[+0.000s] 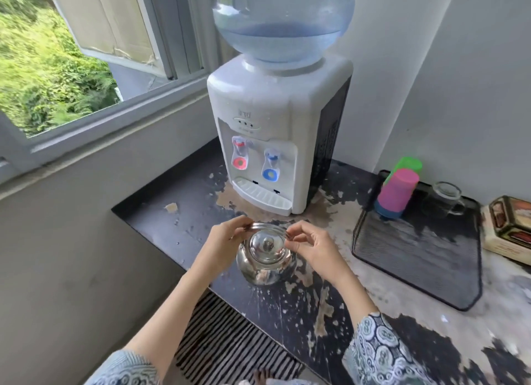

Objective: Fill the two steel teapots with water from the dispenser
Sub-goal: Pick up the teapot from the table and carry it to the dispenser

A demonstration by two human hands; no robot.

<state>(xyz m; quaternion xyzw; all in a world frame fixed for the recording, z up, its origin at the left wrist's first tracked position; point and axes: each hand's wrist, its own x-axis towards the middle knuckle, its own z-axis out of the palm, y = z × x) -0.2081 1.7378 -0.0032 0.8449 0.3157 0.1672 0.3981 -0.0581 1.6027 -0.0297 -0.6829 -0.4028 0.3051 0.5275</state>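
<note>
One round steel teapot [265,266] with its lid on stands on the worn dark counter [330,307], in front of the white water dispenser [275,131]. My left hand [222,241] and my right hand [311,241] each pinch one end of the teapot's thin steel handle, which arcs over the lid. The dispenser has a red tap [240,151] on the left, a blue tap [271,163] on the right and a drip tray [261,196] below. A large blue water bottle [283,19] sits on top, partly full. I see only this one teapot.
A black mesh tray [416,258] lies at the right with stacked pink and green plastic cups [398,187] and a glass mug [445,197]. A decorated tin box [508,229] stands at the far right. An open window [71,68] is at the left. A striped mat [227,344] lies on the floor.
</note>
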